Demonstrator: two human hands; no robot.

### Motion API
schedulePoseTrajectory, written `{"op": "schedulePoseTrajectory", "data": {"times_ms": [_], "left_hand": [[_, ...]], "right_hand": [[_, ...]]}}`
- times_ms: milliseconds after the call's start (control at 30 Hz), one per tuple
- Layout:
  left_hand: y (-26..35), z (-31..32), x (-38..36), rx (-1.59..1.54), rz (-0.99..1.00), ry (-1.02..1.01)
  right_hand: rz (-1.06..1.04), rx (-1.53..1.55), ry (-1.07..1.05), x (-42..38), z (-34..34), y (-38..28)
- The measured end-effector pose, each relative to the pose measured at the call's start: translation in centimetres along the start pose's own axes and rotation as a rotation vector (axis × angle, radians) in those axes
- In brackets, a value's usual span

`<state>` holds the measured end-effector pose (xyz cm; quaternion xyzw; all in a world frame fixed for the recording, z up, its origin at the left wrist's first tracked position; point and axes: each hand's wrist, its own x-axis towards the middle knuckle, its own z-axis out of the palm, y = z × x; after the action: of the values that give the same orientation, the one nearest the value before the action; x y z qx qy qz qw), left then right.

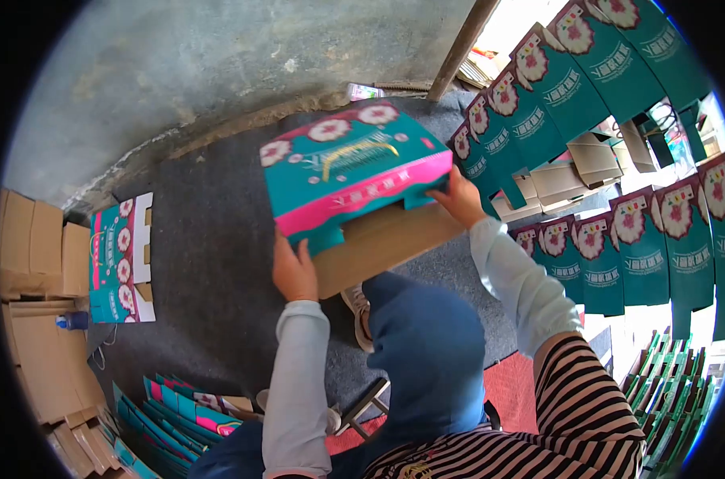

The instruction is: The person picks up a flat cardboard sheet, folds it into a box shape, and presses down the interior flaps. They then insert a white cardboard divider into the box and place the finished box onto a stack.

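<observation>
A teal and pink gift carton (354, 164) with flower prints and a gold handle is held up in front of me, tilted. Brown cardboard (390, 239) shows along its near side, below the pink edge. My left hand (296, 270) grips the near left corner, thumb up against the teal flap. On the right, my right hand (461, 199) is closed around the other near corner. Parts of the fingers on both hands are hidden behind the carton.
Another printed carton (123, 259) stands on the dark floor at left, beside stacked brown cartons (39, 239). Flat teal sheets (167, 415) lean at lower left. Rows of teal cartons (570, 88) fill the right. A concrete wall (219, 64) runs behind; a stool (366, 407) is near my legs.
</observation>
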<state>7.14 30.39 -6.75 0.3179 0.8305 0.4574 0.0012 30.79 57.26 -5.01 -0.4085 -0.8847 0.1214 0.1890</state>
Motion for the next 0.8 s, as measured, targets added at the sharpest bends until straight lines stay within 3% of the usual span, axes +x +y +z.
{"op": "schedulePoseTrajectory", "data": {"times_ms": [100, 300, 367, 467, 567, 667, 700, 800], "left_hand": [[-0.4, 5.6, -2.0, 0.143, -0.019, -0.174], [0.4, 12.6, -3.4, 0.059, -0.055, -0.388], [1.0, 14.6, -2.9, -0.001, -0.103, -0.481], [0.9, 18.3, -2.7, -0.086, -0.019, -0.509], [1.7, 19.7, -1.8, -0.211, -0.074, -0.708], [2.3, 19.4, -1.5, -0.231, -0.073, -0.774], [2.2, 18.9, -1.5, -0.222, -0.082, -0.773], [0.0, 16.8, -2.3, -0.234, -0.127, -0.722]], "right_hand": [[0.289, 0.052, -0.11, -3.5, 2.5, 5.5], [0.391, 0.341, 0.133, -7.4, 7.0, 13.5], [0.487, 0.399, 0.104, -7.8, 9.6, 19.3], [0.737, 0.63, 0.122, -6.3, 9.0, 19.9], [0.878, 0.845, 0.195, -4.8, 8.5, 21.3], [1.115, 0.926, 0.404, -5.0, 9.1, 22.5], [1.109, 0.961, 0.237, -5.6, 8.2, 22.2], [1.104, 1.112, 0.273, -6.0, 7.0, 14.4]]}}
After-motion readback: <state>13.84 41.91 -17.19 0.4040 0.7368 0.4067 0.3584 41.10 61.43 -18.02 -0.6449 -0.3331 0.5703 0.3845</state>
